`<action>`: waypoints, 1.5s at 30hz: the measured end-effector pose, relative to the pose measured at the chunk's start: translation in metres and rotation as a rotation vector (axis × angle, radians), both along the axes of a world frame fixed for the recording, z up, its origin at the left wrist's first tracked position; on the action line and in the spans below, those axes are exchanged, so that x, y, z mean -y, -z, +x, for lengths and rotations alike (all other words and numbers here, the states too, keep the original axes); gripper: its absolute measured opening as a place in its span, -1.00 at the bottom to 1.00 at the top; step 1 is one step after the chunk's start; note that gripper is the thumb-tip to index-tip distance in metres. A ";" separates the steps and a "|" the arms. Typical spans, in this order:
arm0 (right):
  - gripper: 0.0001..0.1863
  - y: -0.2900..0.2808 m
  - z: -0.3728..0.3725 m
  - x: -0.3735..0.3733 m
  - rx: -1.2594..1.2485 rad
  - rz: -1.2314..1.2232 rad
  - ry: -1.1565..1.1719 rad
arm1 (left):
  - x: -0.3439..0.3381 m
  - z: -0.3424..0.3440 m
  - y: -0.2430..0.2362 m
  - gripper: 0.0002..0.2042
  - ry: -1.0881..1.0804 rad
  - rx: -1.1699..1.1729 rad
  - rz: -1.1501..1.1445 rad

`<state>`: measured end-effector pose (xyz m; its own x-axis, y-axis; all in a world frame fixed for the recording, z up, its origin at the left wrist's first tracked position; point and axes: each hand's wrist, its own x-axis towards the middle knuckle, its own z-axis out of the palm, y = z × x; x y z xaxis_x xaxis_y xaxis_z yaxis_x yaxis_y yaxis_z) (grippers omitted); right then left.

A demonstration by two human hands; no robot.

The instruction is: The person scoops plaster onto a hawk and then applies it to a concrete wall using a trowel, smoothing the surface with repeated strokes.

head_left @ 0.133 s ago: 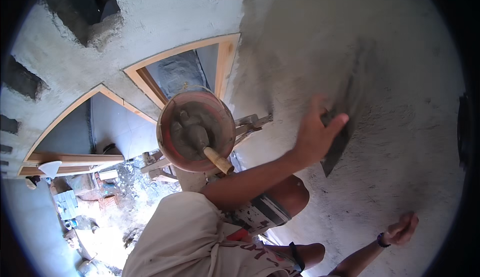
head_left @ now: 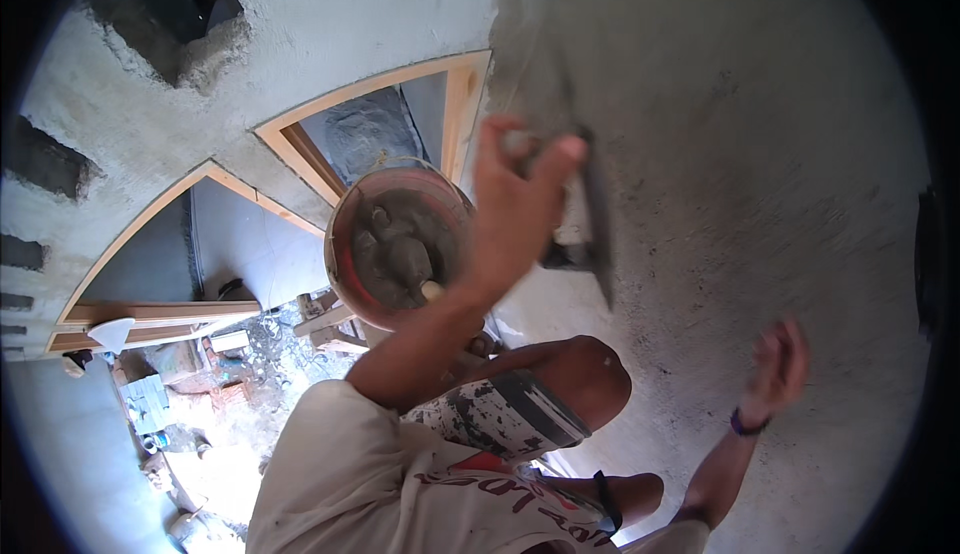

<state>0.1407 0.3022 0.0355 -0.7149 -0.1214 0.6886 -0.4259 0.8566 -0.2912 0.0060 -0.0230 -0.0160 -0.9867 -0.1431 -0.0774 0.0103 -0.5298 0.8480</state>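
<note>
My left hand (head_left: 520,204) is closed round the handle of a plastering trowel (head_left: 597,216), whose dark blade is seen nearly edge-on. The blade lies along, or very close to, the grey wall (head_left: 720,194); contact cannot be told. Lower right, my right hand (head_left: 777,369), with a dark bracelet at its wrist, is beside the same wall, its fingers blurred but apart and holding nothing. Partly behind my left forearm stands a reddish bucket (head_left: 345,274) of wet grey mortar. A tool with a wooden handle (head_left: 431,291) rests in it.
Wooden boards (head_left: 330,326) show below the bucket. Left of it are wood-framed arched openings (head_left: 285,209) and a pale wall (head_left: 330,14) with rough square holes. Far below, rubble and materials lie on the bright floor (head_left: 235,394). My bent knee (head_left: 595,379) is close to the wall.
My left hand has swept the trowel leftward and slightly up, toward the bucket side. My right hand has risen and moved left, its fingers straightening. The bucket appears slightly shifted right.
</note>
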 end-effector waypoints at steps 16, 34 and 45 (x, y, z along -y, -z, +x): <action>-0.40 0.206 -0.135 0.272 1.268 0.456 -0.733 | 0.198 0.053 0.136 -0.59 -0.451 0.130 0.464; -0.85 0.150 -0.154 0.277 0.622 0.940 -0.466 | 0.203 0.086 0.208 -0.63 -0.120 0.079 0.670; -0.78 0.182 -0.158 0.248 1.204 0.599 -0.681 | 0.191 0.085 0.196 -0.58 -0.157 0.150 0.585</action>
